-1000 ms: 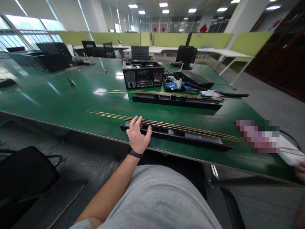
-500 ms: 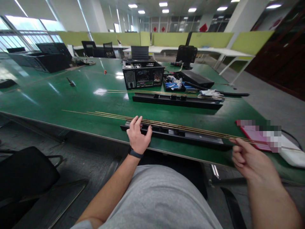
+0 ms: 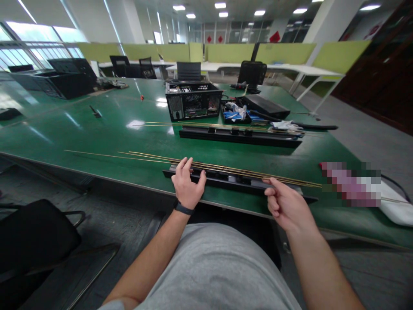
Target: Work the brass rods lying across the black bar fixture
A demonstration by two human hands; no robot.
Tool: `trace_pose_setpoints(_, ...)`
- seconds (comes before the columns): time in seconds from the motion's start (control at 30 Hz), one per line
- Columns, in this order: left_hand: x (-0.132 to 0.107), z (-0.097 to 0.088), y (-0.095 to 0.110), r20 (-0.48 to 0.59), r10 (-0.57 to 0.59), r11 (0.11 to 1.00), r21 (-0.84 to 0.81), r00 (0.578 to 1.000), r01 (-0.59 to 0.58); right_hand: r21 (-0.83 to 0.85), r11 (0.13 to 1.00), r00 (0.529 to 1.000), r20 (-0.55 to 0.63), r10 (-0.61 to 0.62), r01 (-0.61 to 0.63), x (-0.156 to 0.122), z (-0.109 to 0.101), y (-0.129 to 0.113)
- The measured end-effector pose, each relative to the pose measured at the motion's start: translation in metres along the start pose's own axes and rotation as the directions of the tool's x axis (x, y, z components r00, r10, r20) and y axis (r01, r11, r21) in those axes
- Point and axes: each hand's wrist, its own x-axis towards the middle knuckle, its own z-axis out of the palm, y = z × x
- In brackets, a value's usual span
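Several thin brass-coloured rods (image 3: 226, 168) lie lengthwise along a long black channel-shaped bar (image 3: 222, 177) near the table's front edge. My left hand (image 3: 188, 184) rests over the left part of this bar, fingers spread and thumb apart, its fingertips at the rods. At the bar's right part, my right hand (image 3: 287, 202) is closed, thumb and index finger pinching one thin brass rod; the other fingers are curled. The left ends of the rods stick out past the bar over the green tabletop, one much farther than the others.
A second black bar (image 3: 240, 137) with rods on it lies farther back. Behind it stand an open computer case (image 3: 193, 103) and a tray (image 3: 235, 113) holding blue and white items. White gloves (image 3: 285, 125) lie to the right. A blurred pink item and a white object (image 3: 396, 209) are at the right edge.
My right hand has moved left along the bar, and the pinched rod has slid left, its far end reaching farther over the table. My left hand has stayed in place.
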Motion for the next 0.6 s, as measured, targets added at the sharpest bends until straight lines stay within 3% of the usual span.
trace_pose_setpoints(0.3,0.000,0.000,0.000,0.010,-0.002,1.000,0.006,1.000,0.002,0.005,0.999,0.998,-0.054,-0.045,0.045,0.008,-0.029,-0.006)
trace_pose_setpoints(0.6,0.000,0.001,0.000,-0.004,0.005,1.000,0.017,1.000,-0.005,0.014,0.998,0.994,-0.085,-0.062,0.064,0.011,-0.026,-0.006)
